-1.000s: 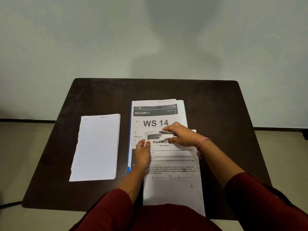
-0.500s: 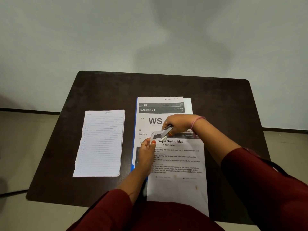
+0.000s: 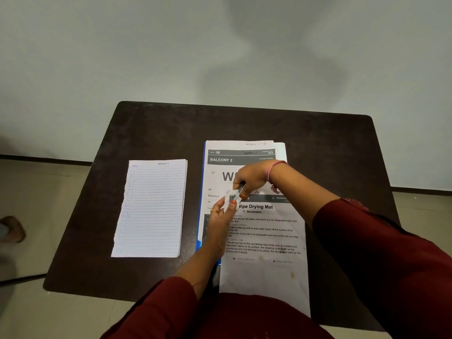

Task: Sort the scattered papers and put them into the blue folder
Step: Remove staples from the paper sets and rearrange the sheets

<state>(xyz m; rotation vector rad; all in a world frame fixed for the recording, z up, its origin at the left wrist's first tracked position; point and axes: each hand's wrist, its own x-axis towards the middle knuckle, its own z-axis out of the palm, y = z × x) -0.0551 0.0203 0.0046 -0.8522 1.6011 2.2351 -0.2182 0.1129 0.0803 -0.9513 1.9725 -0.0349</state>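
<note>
A blue folder lies on the dark table, only its left edge showing under a stack of printed sheets headed "BALCONY 2". A "Wipe Drying Mat" sheet overlaps the stack and hangs over the near table edge. My left hand pinches that sheet's raised top-left corner. My right hand grips a small dark and silver tool, like a stapler, set against the same corner. A pile of lined sheets lies apart to the left.
The table backs onto a plain pale wall. Bare dark tabletop shows behind the papers and at the right. A shoe is on the floor at the far left. My dark red sleeves fill the bottom of the view.
My right hand has moved left from the sheet's top edge to its top-left corner with the small tool. My left hand has lifted and pinched that corner.
</note>
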